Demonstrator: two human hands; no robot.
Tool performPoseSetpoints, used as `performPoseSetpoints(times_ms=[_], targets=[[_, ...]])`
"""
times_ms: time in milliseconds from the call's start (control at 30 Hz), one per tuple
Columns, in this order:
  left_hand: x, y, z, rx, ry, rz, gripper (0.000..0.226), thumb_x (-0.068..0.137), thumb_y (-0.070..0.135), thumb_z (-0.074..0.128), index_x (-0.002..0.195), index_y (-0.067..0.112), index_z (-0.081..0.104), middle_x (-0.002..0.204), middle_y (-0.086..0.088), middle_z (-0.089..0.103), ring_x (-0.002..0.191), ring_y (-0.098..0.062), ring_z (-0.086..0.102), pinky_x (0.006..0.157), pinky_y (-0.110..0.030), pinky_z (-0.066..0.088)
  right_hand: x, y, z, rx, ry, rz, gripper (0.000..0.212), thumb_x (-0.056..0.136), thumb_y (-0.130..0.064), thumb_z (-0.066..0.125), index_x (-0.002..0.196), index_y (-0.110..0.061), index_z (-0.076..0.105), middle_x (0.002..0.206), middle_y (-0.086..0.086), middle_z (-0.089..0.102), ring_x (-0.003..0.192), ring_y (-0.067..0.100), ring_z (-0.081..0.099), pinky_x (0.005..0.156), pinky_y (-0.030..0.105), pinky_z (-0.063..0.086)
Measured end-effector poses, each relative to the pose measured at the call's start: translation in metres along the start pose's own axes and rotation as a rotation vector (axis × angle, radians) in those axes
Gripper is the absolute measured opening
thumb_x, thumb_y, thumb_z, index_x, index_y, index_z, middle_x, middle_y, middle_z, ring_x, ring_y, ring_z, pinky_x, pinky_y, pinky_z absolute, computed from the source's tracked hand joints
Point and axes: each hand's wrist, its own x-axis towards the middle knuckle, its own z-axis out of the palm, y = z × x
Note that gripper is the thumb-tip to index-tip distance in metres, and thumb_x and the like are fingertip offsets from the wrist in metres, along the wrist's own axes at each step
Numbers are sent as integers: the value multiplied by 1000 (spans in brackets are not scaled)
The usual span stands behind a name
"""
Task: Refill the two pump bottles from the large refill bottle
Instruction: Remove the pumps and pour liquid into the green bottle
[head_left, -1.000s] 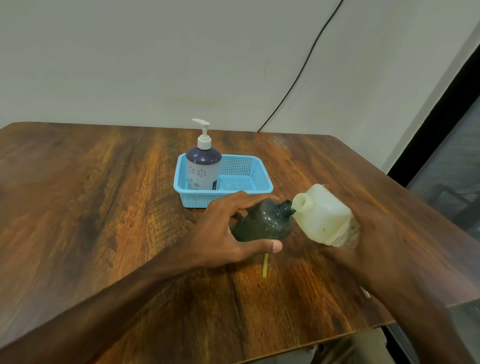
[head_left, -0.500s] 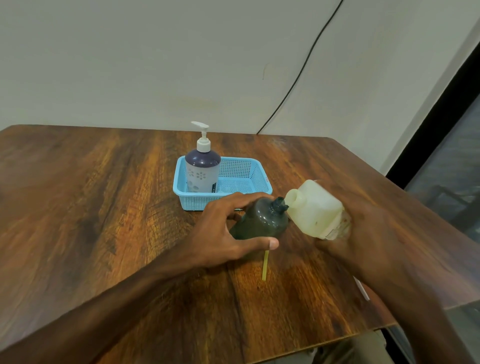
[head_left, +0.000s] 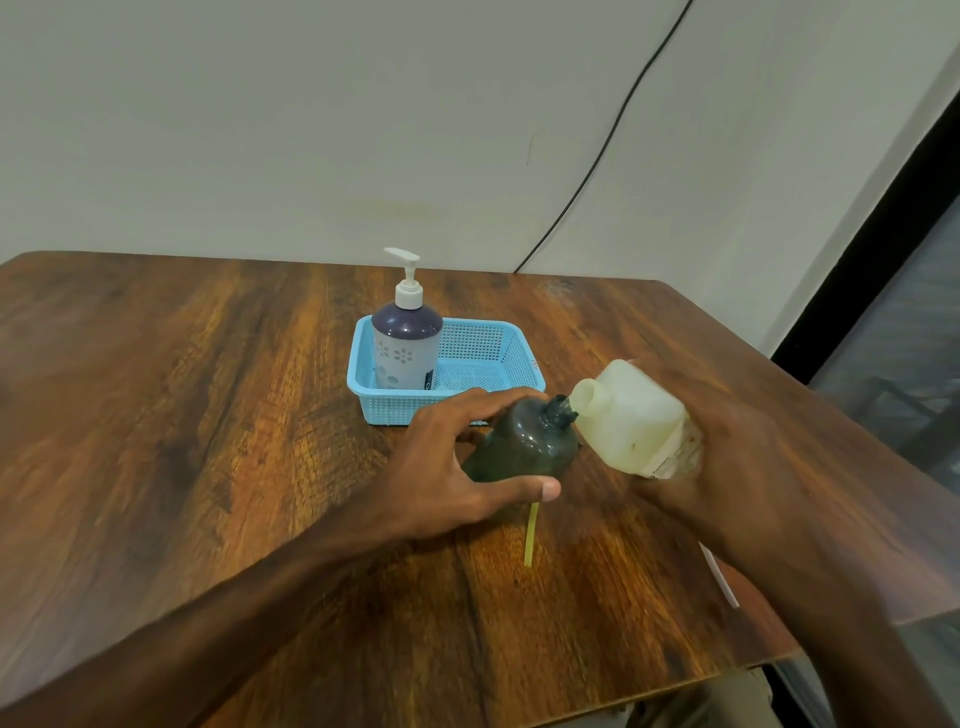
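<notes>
My left hand (head_left: 457, 467) grips a dark green pump bottle (head_left: 524, 447) with its pump removed, tilted so its open neck points up and right. My right hand (head_left: 737, 467) holds the large cream refill bottle (head_left: 631, 415) tipped leftward, its open mouth just above and touching the dark bottle's neck. A second pump bottle (head_left: 406, 345), purple and white with a white pump, stands upright in the left of a blue basket (head_left: 511, 353). A yellow-green dip tube (head_left: 531, 535) lies on the table below my left thumb.
The wooden table (head_left: 208, 415) ends near its front and right edges (head_left: 779, 654). A white flat object (head_left: 719, 574) lies partly hidden under my right forearm. A black cable (head_left: 597, 161) runs down the wall behind.
The refill bottle's mouth has closed in on the dark bottle's neck, and the dark bottle has tilted more upright. My view has shifted slightly.
</notes>
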Motion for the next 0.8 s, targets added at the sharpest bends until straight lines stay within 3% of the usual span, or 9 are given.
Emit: performPoseSetpoints(times_ms=[433, 600, 733, 800], targets=[[-1, 2, 1, -15, 18, 1, 72, 73, 45, 89, 138, 33, 61, 130, 18, 67, 126, -2, 58, 94, -21, 55, 0, -1, -1, -46, -26, 21, 90, 55, -14, 99, 136, -10, 60, 121, 11, 70, 107, 18, 53, 80, 35, 43], [-1, 0, 2, -19, 15, -4, 73, 74, 44, 89, 139, 32, 60, 131, 18, 67, 126, -3, 58, 95, -24, 56, 1, -4, -1, -47, -1, -13, 90, 52, -11, 99, 133, -11, 61, 111, -7, 60, 103, 17, 52, 76, 35, 44], [-1, -2, 3, -29, 17, -15, 72, 74, 43, 89, 139, 32, 60, 131, 18, 66, 126, -2, 57, 96, -25, 56, 3, -2, 0, -46, -9, -8, 92, 52, -10, 99, 136, -12, 60, 118, 8, 69, 105, 17, 52, 77, 34, 44], [-1, -3, 3, -31, 18, -21, 72, 74, 43, 90, 139, 31, 60, 131, 18, 66, 126, -2, 58, 96, -25, 56, 4, -2, 0, -45, -12, -6, 93, 52, -10, 99, 136, -13, 60, 119, 8, 69, 106, 17, 52, 78, 34, 44]])
